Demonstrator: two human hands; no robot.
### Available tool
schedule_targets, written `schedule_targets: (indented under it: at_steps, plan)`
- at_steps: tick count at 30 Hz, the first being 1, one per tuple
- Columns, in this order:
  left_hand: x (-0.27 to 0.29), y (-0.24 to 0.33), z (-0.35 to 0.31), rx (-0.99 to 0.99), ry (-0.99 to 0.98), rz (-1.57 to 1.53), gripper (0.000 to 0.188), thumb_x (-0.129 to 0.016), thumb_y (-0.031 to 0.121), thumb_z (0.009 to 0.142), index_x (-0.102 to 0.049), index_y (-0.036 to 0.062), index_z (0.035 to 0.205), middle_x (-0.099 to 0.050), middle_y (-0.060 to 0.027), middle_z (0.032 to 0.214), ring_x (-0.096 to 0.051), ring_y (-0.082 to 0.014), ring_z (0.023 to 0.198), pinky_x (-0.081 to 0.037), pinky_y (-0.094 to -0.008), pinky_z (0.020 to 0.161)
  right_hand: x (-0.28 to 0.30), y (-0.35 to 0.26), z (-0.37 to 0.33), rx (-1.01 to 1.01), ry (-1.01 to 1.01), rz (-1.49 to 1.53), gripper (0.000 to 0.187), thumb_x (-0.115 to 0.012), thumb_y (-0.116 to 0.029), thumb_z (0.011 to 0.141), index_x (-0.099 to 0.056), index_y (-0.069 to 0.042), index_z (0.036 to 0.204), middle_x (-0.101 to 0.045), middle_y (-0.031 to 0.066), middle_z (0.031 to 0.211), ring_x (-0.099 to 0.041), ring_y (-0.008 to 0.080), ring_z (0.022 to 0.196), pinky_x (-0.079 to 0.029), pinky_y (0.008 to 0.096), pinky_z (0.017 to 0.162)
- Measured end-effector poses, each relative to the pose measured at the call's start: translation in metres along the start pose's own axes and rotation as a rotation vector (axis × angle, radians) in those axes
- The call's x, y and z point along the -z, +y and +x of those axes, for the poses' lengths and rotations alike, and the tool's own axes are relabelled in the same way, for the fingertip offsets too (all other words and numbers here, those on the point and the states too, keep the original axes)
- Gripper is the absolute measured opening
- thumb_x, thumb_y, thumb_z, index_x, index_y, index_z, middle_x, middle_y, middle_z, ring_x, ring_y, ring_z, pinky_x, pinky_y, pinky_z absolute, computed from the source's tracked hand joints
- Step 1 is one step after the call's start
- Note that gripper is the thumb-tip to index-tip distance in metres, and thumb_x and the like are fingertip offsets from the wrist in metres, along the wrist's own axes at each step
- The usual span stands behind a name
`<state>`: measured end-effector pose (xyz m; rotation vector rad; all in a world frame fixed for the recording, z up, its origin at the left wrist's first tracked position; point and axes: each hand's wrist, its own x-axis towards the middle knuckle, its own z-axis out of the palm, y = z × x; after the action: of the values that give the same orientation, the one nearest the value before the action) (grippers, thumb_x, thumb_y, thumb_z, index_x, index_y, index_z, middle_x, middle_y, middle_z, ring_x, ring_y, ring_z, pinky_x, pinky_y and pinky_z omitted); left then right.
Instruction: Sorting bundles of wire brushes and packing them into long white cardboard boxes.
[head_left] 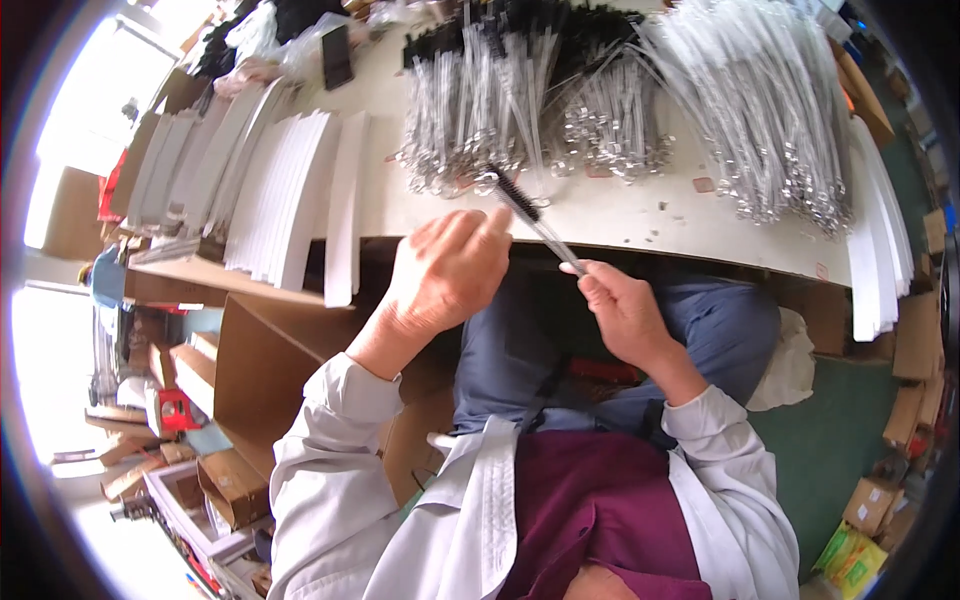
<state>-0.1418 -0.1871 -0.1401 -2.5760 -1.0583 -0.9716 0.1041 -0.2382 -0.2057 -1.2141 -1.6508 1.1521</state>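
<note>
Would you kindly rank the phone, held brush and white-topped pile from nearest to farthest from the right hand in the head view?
1. Held brush: in the right hand.
2. White-topped pile: table's right side.
3. Phone: back left.

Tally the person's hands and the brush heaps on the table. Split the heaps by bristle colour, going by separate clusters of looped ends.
Hands: 2 (left hand, right hand)
Black-bristled: 2 (left heap, middle heap)
White-bristled: 1 (right heap)
Total: 5
</note>
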Motion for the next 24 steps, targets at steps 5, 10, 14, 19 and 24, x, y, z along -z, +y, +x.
schedule_targets:
  at_steps: [5, 10, 14, 19, 24]
  plan:
    - [0.032, -0.068, -0.052, 0.643, -0.081, 0.424, 0.053, -0.078, 0.035, 0.085, -0.062, -0.0057, 0.116, -0.069, -0.0238, 0.104, -0.068, -0.0396, 0.096, -0.055, -0.0473, 0.085, 0.014, 0.009, -0.009, -0.019, 0.019, 0.002, 0.028, -0.056, -0.022, 0.107, -0.069, -0.002, 0.121, -0.052, 0.0048, 0.070, -0.041, 0.0080, 0.064, -0.039, 0.0277, 0.057]
    - [0.051, -0.091, -0.064, 1.108, -0.625, 0.334, 0.061, -0.078, 0.040, 0.083, -0.058, -0.0081, 0.115, -0.069, -0.0296, 0.109, -0.069, -0.0397, 0.101, -0.054, -0.0476, 0.090, 0.008, 0.008, -0.006, -0.078, -0.076, -0.006, 0.028, -0.056, -0.021, 0.107, -0.069, -0.001, 0.120, -0.051, 0.0029, 0.069, -0.039, 0.0072, 0.064, -0.037, 0.0255, 0.056]
    - [0.038, -0.116, -0.092, 1.022, -0.481, 0.429, 0.047, -0.074, 0.032, 0.083, -0.061, -0.0072, 0.105, -0.070, -0.0269, 0.097, -0.072, -0.0345, 0.086, -0.057, -0.0441, 0.082, 0.001, 0.004, -0.005, -0.058, -0.103, 0.035, 0.027, -0.056, -0.020, 0.107, -0.070, -0.001, 0.118, -0.048, 0.0016, 0.067, -0.038, 0.0073, 0.063, -0.036, 0.0256, 0.055]
    - [0.044, -0.094, -0.078, 1.462, 0.051, -1.086, 0.026, -0.060, 0.015, 0.079, -0.063, -0.0082, 0.090, -0.070, -0.0190, 0.093, -0.070, -0.0251, 0.076, -0.060, -0.0389, 0.073, 0.003, -0.001, -0.012, -0.096, -0.152, 0.093, 0.026, -0.057, -0.020, 0.107, -0.070, -0.001, 0.117, -0.050, 0.0001, 0.069, -0.040, 0.0066, 0.063, -0.037, 0.0254, 0.056]
    - [0.024, -0.068, -0.065, 1.291, 0.303, -1.372, 0.041, -0.063, 0.014, 0.086, -0.051, -0.0056, 0.121, -0.068, -0.0201, 0.092, -0.069, -0.0275, 0.075, -0.060, -0.0427, 0.072, 0.001, -0.021, -0.020, -0.121, -0.319, 0.154, 0.026, -0.058, -0.020, 0.106, -0.071, 0.000, 0.114, -0.061, 0.0029, 0.075, -0.047, 0.0073, 0.069, -0.043, 0.0248, 0.063]
